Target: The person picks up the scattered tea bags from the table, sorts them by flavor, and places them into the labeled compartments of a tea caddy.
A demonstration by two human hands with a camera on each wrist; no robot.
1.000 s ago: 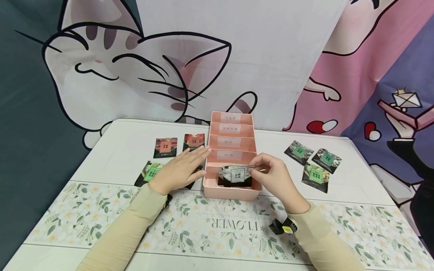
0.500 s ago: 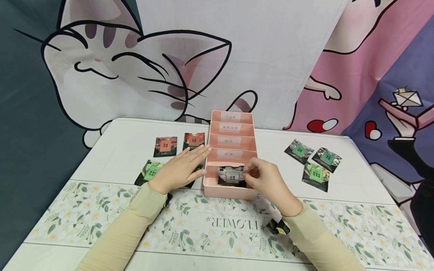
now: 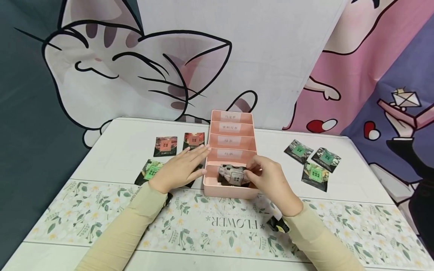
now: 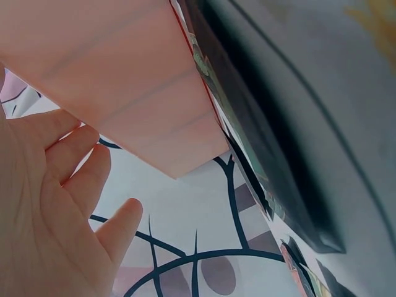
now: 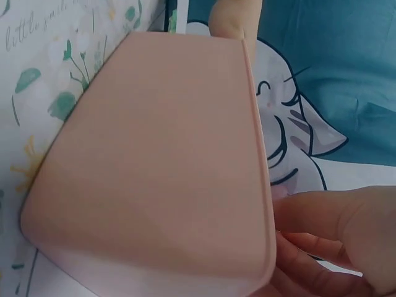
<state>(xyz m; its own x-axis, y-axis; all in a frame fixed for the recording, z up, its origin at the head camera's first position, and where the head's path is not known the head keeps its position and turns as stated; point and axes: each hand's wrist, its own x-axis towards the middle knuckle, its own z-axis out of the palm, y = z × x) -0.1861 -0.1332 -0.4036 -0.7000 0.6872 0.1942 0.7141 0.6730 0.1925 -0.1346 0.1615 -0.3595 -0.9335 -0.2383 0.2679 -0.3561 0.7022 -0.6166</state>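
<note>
Fingers of the left hand (image 3: pixel 179 168), straight, seemingly steady the box (image 3: pixel 230 192) near the table's (image 3: pixel 269 145) far edge as the right hand's (image 3: pixel 272 178) pinch a packet (image 3: pixel 234 177).

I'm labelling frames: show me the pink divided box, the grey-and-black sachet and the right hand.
Pink rectangular divided box (image 3: pixel 231 192): head view, near outer wall.
Grey-and-black shiny sachet (image 3: pixel 236 178): head view, front label.
Right hand (image 3: pixel 271 178): head view, back of hand.

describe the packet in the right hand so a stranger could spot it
On the white table stands a pink box with compartments. In the nearest compartment, the right hand pinches a packet. Its grey label sets it apart from red-labelled packets and green-labelled packets outside.
</note>
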